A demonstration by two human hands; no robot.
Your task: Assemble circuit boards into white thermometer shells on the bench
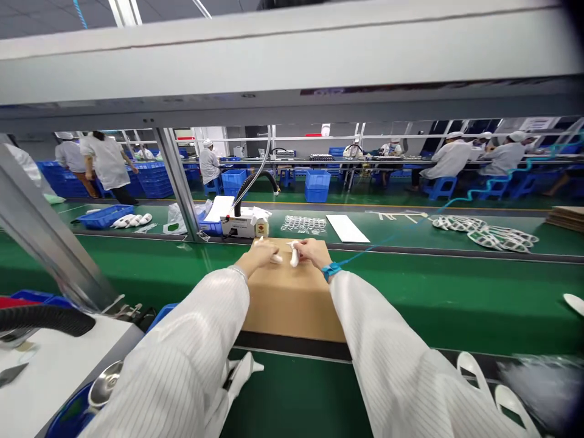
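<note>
The work looks to be mid-handling: a white piece (294,255) is pinched between the thumb and fingers of the right hand (311,250), and the left hand (261,254) is curled over a second white piece (276,259), whose ends peep out past the fingers. Both pieces are above the far part of a cardboard sheet (292,310), near each other but apart, so nothing appears joined between them; whether either piece is finished cannot be told. Other white parts lie around: looped white frames (484,231) heaped on the far counter (387,231) to the right, rounded white pieces (131,221) beside a blue tray (106,215) to the left, and a pointed white part (245,371) by the left sleeve. How many of these are done and how many remain does not show. As for writing, the white box-shaped device (236,226) beyond the cardboard has small print on its front and a yellowish label (261,229) at its right end, all too fine to read. Reddish characters on the overhead beam (292,61) and a white sign (538,123) at upper right are equally illegible; no brand can be made out.
</note>
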